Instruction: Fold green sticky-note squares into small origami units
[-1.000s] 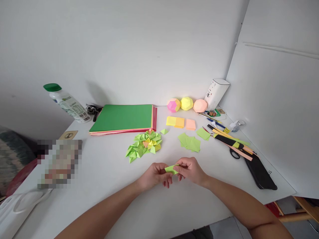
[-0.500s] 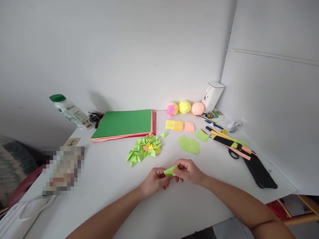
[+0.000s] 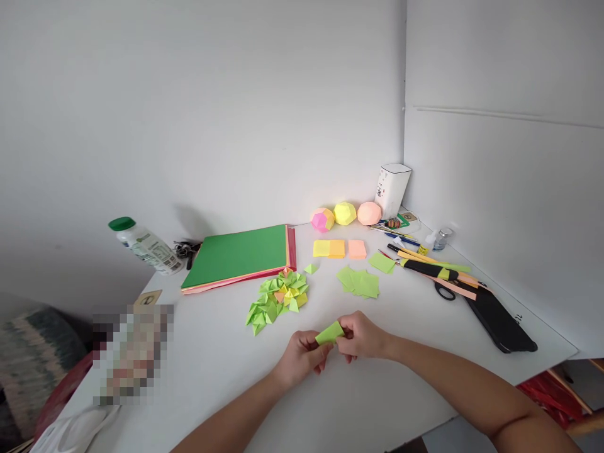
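Observation:
A folded light-green paper piece (image 3: 329,333) is held up just above the white table between my two hands. My left hand (image 3: 302,359) pinches its left end, thumb in front. At its right end, my right hand (image 3: 361,336) grips the corner with thumb and fingers closed. Beyond my left hand lies a heap of folded paper units (image 3: 275,301), mostly green with some yellow and orange. Several flat green paper sheets (image 3: 361,283) lie past my right hand, with another green sheet (image 3: 382,262) beside them. One folded green unit (image 3: 311,268) sits apart from the heap.
Coloured paper sheets (image 3: 240,253) are stacked at the back left, near a green-capped bottle (image 3: 146,246). Three faceted paper balls (image 3: 345,213) stand by the wall above yellow and orange note pads (image 3: 329,248). A cutter (image 3: 427,269), scissors (image 3: 444,290) and black case (image 3: 503,319) lie at right.
My right hand's fingers have shifted on the paper's right end, and more of its face shows. The paper is tilted more steeply. The camera view has turned slightly.

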Tool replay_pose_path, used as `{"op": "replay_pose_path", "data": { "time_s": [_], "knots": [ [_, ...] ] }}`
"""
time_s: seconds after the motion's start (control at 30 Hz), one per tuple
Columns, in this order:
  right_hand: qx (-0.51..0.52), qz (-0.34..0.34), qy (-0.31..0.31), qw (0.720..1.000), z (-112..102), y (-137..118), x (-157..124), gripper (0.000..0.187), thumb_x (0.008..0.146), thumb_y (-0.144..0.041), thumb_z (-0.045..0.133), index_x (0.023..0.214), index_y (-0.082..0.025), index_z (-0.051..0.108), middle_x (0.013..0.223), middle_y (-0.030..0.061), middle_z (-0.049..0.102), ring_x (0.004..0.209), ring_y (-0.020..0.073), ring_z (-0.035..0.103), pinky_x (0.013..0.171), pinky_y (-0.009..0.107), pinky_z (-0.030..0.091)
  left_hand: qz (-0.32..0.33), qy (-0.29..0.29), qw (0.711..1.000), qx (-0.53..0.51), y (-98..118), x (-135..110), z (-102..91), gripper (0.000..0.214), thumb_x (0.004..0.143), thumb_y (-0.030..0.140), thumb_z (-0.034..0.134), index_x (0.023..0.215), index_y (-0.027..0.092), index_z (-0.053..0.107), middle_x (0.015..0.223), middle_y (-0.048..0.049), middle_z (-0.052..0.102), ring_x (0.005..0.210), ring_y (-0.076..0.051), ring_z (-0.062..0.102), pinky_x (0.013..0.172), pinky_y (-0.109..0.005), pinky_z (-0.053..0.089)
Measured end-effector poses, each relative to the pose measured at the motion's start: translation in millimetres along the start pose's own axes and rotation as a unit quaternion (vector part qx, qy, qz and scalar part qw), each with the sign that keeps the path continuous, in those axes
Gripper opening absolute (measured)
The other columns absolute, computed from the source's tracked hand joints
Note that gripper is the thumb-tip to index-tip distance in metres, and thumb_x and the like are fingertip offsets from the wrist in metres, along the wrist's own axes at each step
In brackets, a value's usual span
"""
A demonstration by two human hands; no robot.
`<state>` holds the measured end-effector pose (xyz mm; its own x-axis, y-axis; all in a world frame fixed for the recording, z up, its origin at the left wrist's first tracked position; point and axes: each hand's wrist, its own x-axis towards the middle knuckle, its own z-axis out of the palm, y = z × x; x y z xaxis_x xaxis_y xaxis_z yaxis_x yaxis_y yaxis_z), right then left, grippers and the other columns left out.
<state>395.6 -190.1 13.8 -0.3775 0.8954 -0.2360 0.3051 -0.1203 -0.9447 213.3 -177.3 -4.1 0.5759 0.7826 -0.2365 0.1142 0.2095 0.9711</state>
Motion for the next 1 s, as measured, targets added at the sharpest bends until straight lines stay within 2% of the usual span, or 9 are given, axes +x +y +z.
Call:
{"op": "replay_pose_path", "data": {
  "time_s": [0.17, 0.27, 0.33, 0.4, 0.43, 0.5, 0.63, 0.87, 1.0],
  "knots": [
    [-0.013, -0.019, 0.050, 0.998, -23, -4, 6, 0.005, 0.064, -0.013, 0.048, 0.061, -0.016, 0.051, 0.044, -0.0060, 0.050, 0.040, 0.0098, 0.053, 0.037, 0.017, 0.040, -0.013, 0.044, 0.998, -0.050, -6, 3, -1.9, 0.034, 0.065, 0.044, 0.069, 0.053, 0.016, 0.053, 0.038, 0.0028, 0.052, 0.032, -0.009, 0.043, 0.036, -0.021, 0.035],
    [0.035, -0.024, 0.090, 0.995, -34, -7, 8, 0.002, 0.069, -0.016, 0.050, 0.067, -0.016, 0.051, 0.053, -0.0036, 0.054, 0.047, 0.0108, 0.057, 0.039, 0.017, 0.043, -0.009, 0.050, 0.996, -0.075, -9, 5, -4.6, 0.033, 0.064, 0.042, 0.069, 0.054, 0.016, 0.053, 0.037, 0.0032, 0.052, 0.031, -0.008, 0.042, 0.034, -0.021, 0.034],
    [0.063, -0.025, 0.065, 0.996, -33, -8, 7, 0.008, 0.072, -0.022, 0.053, 0.077, -0.015, 0.054, 0.064, -0.0005, 0.058, 0.053, 0.0117, 0.059, 0.039, 0.017, 0.044, -0.010, 0.045, 0.996, -0.082, -8, 5, -5.4, 0.032, 0.064, 0.041, 0.069, 0.054, 0.016, 0.054, 0.037, 0.0035, 0.052, 0.030, -0.008, 0.041, 0.034, -0.021, 0.035],
    [0.072, -0.021, 0.004, 0.997, -24, -7, 5, 0.020, 0.074, -0.029, 0.058, 0.088, -0.015, 0.055, 0.073, 0.0020, 0.060, 0.058, 0.0122, 0.060, 0.039, 0.017, 0.044, -0.011, 0.032, 0.997, -0.077, -4, 4, -5.2, 0.031, 0.065, 0.041, 0.069, 0.055, 0.015, 0.054, 0.038, 0.0034, 0.052, 0.031, -0.008, 0.041, 0.035, -0.022, 0.036],
    [0.072, -0.018, -0.028, 0.997, -19, -6, 4, 0.023, 0.074, -0.032, 0.060, 0.090, -0.014, 0.056, 0.075, 0.0025, 0.060, 0.060, 0.0122, 0.060, 0.040, 0.017, 0.045, -0.012, 0.021, 0.997, -0.069, -2, 3, -4.9, 0.031, 0.065, 0.041, 0.069, 0.056, 0.015, 0.055, 0.038, 0.0033, 0.053, 0.032, -0.008, 0.041, 0.036, -0.022, 0.037],
    [0.074, -0.013, -0.054, 0.996, -9, -4, 2, 0.022, 0.076, -0.033, 0.060, 0.086, -0.013, 0.056, 0.074, 0.0025, 0.059, 0.060, 0.0113, 0.059, 0.043, 0.018, 0.045, -0.013, 0.000, 0.998, -0.054, 2, 2, -3.9, 0.030, 0.066, 0.040, 0.069, 0.058, 0.014, 0.056, 0.040, 0.0029, 0.053, 0.034, -0.008, 0.043, 0.039, -0.022, 0.039],
    [0.083, -0.022, -0.034, 0.996, -2, -5, 0, 0.015, 0.078, -0.028, 0.056, 0.077, -0.013, 0.055, 0.068, 0.0009, 0.059, 0.055, 0.0093, 0.056, 0.047, 0.019, 0.044, -0.005, 0.003, 0.998, -0.060, 3, 1, -2.7, 0.030, 0.071, 0.040, 0.065, 0.061, 0.014, 0.055, 0.045, 0.0021, 0.056, 0.039, -0.009, 0.047, 0.043, -0.023, 0.041],
    [0.119, -0.032, 0.012, 0.992, -13, -8, 3, 0.012, 0.078, -0.024, 0.053, 0.070, -0.015, 0.052, 0.060, -0.0001, 0.059, 0.052, 0.0103, 0.055, 0.049, 0.022, 0.042, 0.030, 0.047, 0.993, -0.109, -3, 1, -5.0, 0.027, 0.073, 0.036, 0.064, 0.062, 0.015, 0.051, 0.045, 0.0029, 0.054, 0.040, -0.009, 0.047, 0.044, -0.022, 0.040],
    [0.122, -0.046, 0.024, 0.991, -14, -7, 3, 0.012, 0.078, -0.024, 0.053, 0.072, -0.015, 0.052, 0.059, -0.0004, 0.058, 0.053, 0.0104, 0.054, 0.050, 0.022, 0.043, 0.060, 0.015, 0.990, -0.124, 0, -1, -5.7, 0.024, 0.079, 0.037, 0.058, 0.071, 0.015, 0.052, 0.062, -0.0006, 0.059, 0.050, -0.011, 0.053, 0.050, -0.025, 0.044]
  ]
}}
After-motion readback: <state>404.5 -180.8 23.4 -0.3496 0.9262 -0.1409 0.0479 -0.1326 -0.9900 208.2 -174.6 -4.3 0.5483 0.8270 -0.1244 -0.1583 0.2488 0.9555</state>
